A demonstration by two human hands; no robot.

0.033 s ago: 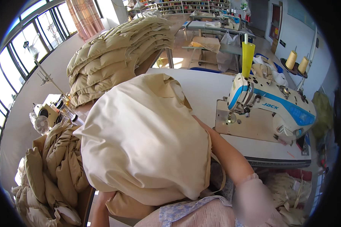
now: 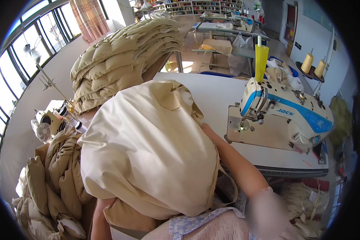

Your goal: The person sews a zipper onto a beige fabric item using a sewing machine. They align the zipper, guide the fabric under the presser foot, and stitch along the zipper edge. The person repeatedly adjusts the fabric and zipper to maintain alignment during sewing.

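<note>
1. Cream cloth (image 2: 152, 156), smooth and softly creased, bulges before your crinkled pink top (image 2: 216, 227).
2. Your left hand (image 2: 105, 203) is partly tucked at its lower-left edge; your right hand is hidden behind its right side. They sit apart; I cannot tell their grip.
3. Puffy tan quilted panels (image 2: 120, 60) lie stacked beyond; crumpled padded fabric (image 2: 62, 172) heaps at left.
4. Flat white tabletop (image 2: 218, 92) bears a sewing machine (image 2: 286, 106).

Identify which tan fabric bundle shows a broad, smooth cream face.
The central bundle, right of the crumpled heap and in front of the layered stack; those two show mostly puffy tan fabric.
</note>
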